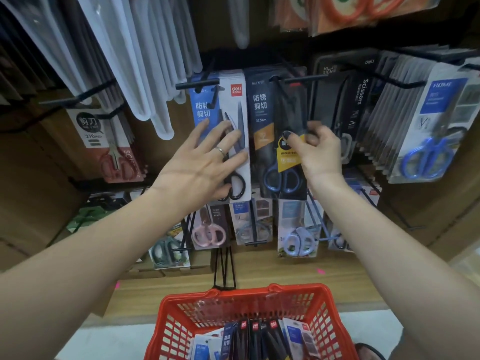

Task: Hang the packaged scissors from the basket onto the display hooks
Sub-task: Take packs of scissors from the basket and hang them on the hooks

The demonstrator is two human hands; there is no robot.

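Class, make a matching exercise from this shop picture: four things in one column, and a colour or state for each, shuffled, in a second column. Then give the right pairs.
Things
1. basket
2. left hand
3. right hand
4. scissors on the far right hook

Colour or state
A. blue handles
B. fingers spread flat on a white and blue pack
C. red, with packs inside
D. pinching a dark pack with a yellow label

Pairs: 1-C, 2-B, 3-D, 4-A
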